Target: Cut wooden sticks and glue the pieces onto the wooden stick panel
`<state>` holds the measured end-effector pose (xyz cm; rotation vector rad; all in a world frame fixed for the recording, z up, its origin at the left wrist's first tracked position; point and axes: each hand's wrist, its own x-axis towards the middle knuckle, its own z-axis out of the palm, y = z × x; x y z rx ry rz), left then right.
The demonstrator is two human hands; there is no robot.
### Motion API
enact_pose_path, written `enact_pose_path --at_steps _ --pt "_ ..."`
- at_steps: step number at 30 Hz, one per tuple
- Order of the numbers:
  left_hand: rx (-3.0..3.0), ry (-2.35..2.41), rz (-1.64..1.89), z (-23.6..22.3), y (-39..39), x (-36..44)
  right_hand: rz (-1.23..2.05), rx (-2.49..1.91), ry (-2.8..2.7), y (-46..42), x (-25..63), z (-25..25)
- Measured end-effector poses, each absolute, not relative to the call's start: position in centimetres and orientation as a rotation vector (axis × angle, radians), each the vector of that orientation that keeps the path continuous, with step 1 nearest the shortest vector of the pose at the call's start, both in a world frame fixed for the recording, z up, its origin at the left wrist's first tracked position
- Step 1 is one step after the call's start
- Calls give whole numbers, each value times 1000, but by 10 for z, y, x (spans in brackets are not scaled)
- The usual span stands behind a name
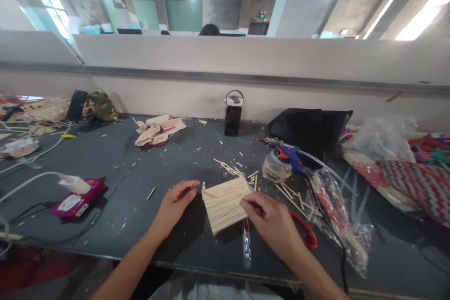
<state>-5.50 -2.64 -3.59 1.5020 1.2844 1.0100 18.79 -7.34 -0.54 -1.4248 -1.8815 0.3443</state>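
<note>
A flat panel of pale wooden sticks laid side by side (227, 204) is tilted in front of me above the dark table. A short upright stick piece shows at its left corner. My right hand (270, 220) pinches the panel's right edge between thumb and fingers. Just left of the panel, my left hand (176, 204) has its fingers loosely curved and apart, with nothing in them. Partly under the panel lies a clear plastic sleeve (247, 246). Red-handled scissors (307, 229) sit beside my right wrist, partly hidden by it.
A blue glue gun (291, 157) rests on a clear jar (276, 167). Loose sticks (228, 167) lie behind the panel. Further back are crumpled paper (158, 131), a phone (232, 121) and a black pouch (305, 126). A purple power strip (79, 199) is left, plastic-wrapped sticks (337, 211) right.
</note>
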Motion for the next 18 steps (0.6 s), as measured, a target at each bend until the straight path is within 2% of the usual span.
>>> enact_pose_path --at_steps 11,18 --pt "1675 888 751 -31 8 -68 307 -1489 -1915 -48 120 -8" --pt "1705 842 827 -44 10 -67 180 -1478 -1933 -45 105 -21"
